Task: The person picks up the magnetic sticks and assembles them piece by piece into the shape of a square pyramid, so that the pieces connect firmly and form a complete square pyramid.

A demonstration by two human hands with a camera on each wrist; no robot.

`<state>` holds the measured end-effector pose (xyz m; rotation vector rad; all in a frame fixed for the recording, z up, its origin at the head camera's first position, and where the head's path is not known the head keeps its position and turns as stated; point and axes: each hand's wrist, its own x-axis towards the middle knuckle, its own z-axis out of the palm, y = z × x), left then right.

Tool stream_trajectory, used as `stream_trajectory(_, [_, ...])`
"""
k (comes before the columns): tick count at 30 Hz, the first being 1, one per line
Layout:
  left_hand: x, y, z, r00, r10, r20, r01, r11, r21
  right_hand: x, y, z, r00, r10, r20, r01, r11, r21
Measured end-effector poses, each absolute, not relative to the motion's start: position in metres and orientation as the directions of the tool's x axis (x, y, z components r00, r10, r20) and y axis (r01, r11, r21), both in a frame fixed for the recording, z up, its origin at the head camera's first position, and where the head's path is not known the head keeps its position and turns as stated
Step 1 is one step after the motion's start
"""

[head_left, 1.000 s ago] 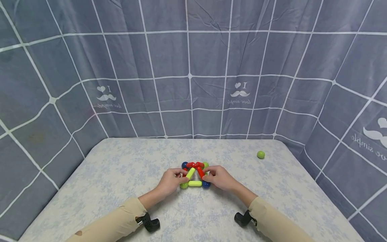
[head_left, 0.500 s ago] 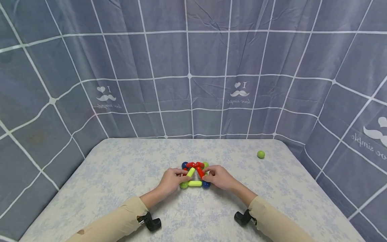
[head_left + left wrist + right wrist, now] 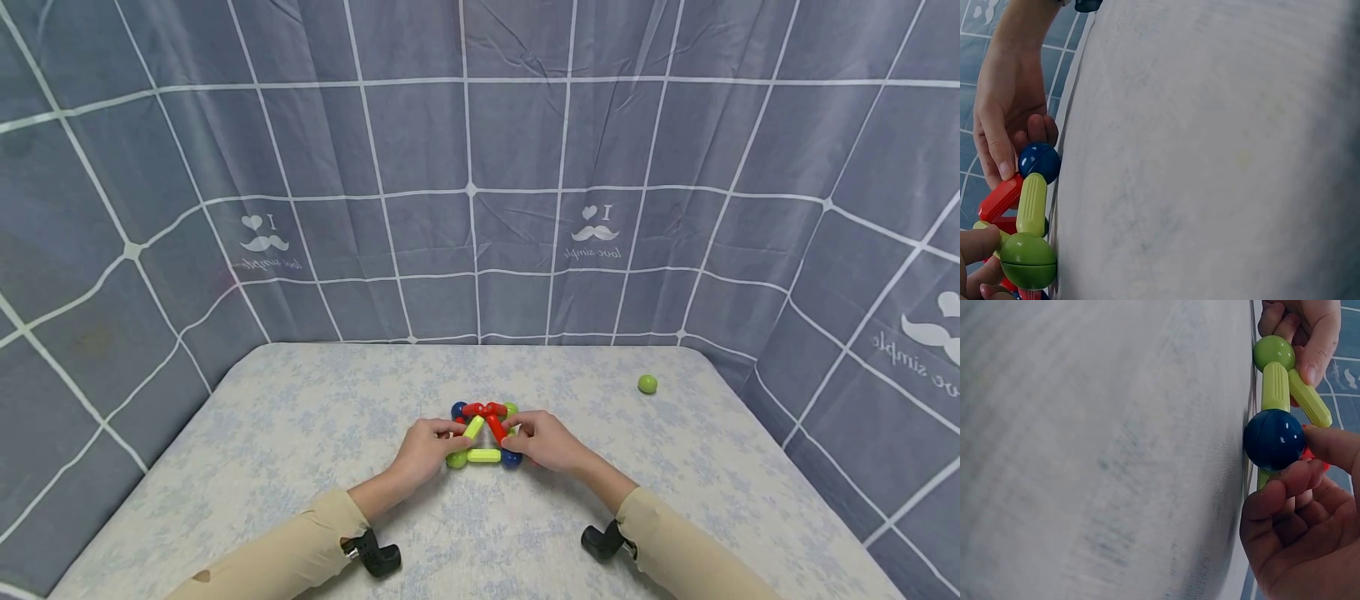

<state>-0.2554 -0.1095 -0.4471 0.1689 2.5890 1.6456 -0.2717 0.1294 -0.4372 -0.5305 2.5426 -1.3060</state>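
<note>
A small frame of magnetic rods and balls stands mid-table, with sloping rods leaning together at the top. My left hand (image 3: 422,452) pinches a sloping yellow-green rod (image 3: 473,427) beside the front green ball (image 3: 457,459). Opposite it, my right hand (image 3: 553,442) pinches a sloping red rod (image 3: 497,428) just above the front blue ball (image 3: 1274,440). A level yellow-green rod (image 3: 1032,205) joins these two balls. Behind are another blue ball (image 3: 458,409) and a second green ball (image 3: 512,408). My fingers partly hide the frame's sides.
One loose green ball (image 3: 647,384) lies toward the back right of the table. The table (image 3: 330,392) wears a pale patterned cloth. Grey-blue gridded curtains (image 3: 517,142) hang behind it and on both sides.
My left thumb has shifted slightly right along the yellow-green rod. The right hand and the frame look the same.
</note>
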Motion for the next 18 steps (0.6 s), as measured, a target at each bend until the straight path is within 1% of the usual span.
stream_trajectory(10, [-0.253,-0.120,-0.449,-0.992,0.127,-0.018,0.038,0.421,0.906,-0.272,0.127,-0.436,-0.912,-0.407,-0.053,-0.198,0.550,-0.811])
stream_trajectory(12, [-0.252,-0.122,-0.450,-0.990,0.138,-0.010,0.050,0.429,0.902,-0.272,0.130,-0.435,-0.915,-0.401,-0.048,-0.199,0.550,-0.811])
stream_trajectory(18, [-0.251,-0.122,-0.450,-0.988,0.150,-0.034,0.032,0.416,0.909,-0.275,0.151,-0.427,-0.947,-0.320,-0.034,-0.158,0.553,-0.818])
